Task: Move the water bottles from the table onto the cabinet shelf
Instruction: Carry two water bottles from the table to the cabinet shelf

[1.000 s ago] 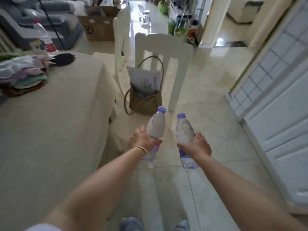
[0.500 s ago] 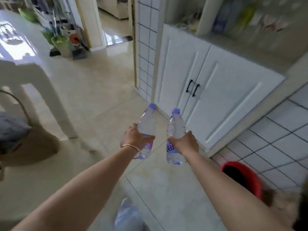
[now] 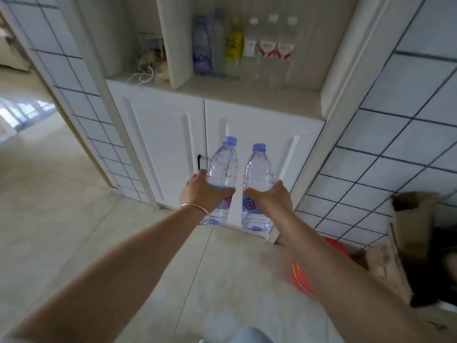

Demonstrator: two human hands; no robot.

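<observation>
Your forearms are bare right down to the hands – no sleeves reach into view. On your left wrist (image 3: 195,207) sits a thin gold-coloured bangle (image 3: 194,206) – plain, narrow, unmarked. A pale blue garment (image 3: 249,335) shows blurred at the bottom edge.

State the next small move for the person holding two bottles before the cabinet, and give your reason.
Probably lift both bottles to the shelf: the left hand and right hand each grip an upright bottle below it, and bare space lies before the bottles already standing there.
</observation>
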